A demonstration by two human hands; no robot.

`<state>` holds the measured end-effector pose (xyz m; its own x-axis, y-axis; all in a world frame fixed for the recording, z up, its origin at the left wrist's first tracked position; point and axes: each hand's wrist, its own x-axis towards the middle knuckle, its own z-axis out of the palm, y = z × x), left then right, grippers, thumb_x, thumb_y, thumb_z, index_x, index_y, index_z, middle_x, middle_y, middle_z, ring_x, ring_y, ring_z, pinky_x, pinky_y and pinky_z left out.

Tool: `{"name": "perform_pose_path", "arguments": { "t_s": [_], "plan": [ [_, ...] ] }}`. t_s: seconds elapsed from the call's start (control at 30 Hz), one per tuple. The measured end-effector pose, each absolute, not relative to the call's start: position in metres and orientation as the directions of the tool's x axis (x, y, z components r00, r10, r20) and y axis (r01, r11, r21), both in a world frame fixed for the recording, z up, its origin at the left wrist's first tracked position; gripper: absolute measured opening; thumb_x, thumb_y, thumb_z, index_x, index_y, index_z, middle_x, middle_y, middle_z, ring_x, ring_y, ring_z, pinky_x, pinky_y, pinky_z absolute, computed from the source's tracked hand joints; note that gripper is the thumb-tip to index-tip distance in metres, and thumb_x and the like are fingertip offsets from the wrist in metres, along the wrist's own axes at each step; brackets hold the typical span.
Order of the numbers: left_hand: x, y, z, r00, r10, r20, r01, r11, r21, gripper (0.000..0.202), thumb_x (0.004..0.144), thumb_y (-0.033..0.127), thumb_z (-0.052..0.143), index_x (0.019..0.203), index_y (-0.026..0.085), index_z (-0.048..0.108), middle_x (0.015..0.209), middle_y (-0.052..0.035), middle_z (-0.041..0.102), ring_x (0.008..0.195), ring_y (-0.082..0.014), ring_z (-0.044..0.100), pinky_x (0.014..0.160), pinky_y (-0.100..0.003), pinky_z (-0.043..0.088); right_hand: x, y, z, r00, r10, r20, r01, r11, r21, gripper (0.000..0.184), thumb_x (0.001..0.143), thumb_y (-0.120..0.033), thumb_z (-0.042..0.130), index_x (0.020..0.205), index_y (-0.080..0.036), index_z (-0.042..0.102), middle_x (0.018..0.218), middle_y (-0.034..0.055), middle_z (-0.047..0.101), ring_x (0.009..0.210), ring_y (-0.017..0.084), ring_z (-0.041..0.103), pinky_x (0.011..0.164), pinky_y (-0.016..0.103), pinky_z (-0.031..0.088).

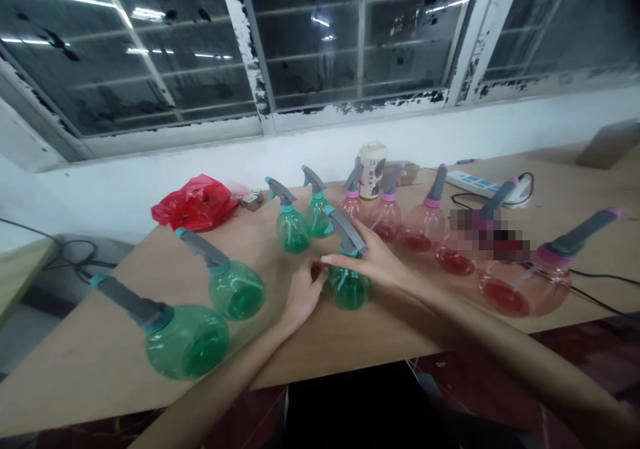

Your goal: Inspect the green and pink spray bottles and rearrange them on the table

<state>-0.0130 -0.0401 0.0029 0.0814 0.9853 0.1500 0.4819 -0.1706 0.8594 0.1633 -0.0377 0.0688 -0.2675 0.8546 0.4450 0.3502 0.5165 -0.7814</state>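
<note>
Hands meet on a green plastic spray bottle with a grey trigger head [347, 289], near the front edge of the bench: our right hand [373, 260] lies across its neck with the fingers stretched out, and our left hand [303, 295] curls against its side. Whether either hand grips it, we cannot tell. To the right, a pixelated patch [480, 235] hides much of a pink plastic spray bottle [455, 260]. Our pale wooden bench [85, 362] runs beneath a grimy white-framed window [135, 55], with a crumpled red plastic bag [195, 203] towards the far left.
</note>
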Motion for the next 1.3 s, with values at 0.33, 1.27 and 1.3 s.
{"name": "perform_pose_path", "arguments": {
  "t_s": [0.33,1.27,1.3],
  "plan": [
    [-0.014,-0.031,-0.006,0.095,0.980,0.173,0.456,-0.198,0.868,0.019,0.085,0.029,0.047,0.099,0.018,0.054,0.094,-0.0061,0.064,0.082,-0.0192,0.063,0.056,-0.026,0.051,0.157,-0.010,0.057,-0.225,0.871,0.437,0.057,0.459,-0.886,0.030,0.077,-0.031,0.057,0.106,-0.027,0.061,0.108,0.0020,0.068,0.101,0.022,0.063,0.085,0.039,0.050],
    [-0.015,-0.028,-0.011,0.133,0.979,0.152,0.418,-0.194,0.887,0.021,0.086,0.037,0.050,0.098,0.020,0.051,0.085,-0.0017,0.062,0.071,-0.0158,0.064,0.052,-0.023,0.050,0.162,0.004,0.022,-0.504,0.853,0.134,-0.586,-0.224,-0.779,0.025,0.078,-0.032,0.063,0.096,-0.015,0.068,0.092,0.0089,0.071,0.099,0.024,0.064,0.096,0.043,0.044],
    [-0.015,-0.028,-0.011,0.136,0.979,0.153,0.421,-0.197,0.885,0.020,0.086,0.037,0.050,0.098,0.021,0.051,0.085,-0.0015,0.062,0.071,-0.0157,0.064,0.052,-0.023,0.050,0.162,0.005,0.021,-0.496,0.860,0.120,-0.594,-0.235,-0.769,0.024,0.078,-0.033,0.063,0.095,-0.015,0.067,0.092,0.0089,0.072,0.099,0.024,0.064,0.096,0.043,0.044]
  ]
}}
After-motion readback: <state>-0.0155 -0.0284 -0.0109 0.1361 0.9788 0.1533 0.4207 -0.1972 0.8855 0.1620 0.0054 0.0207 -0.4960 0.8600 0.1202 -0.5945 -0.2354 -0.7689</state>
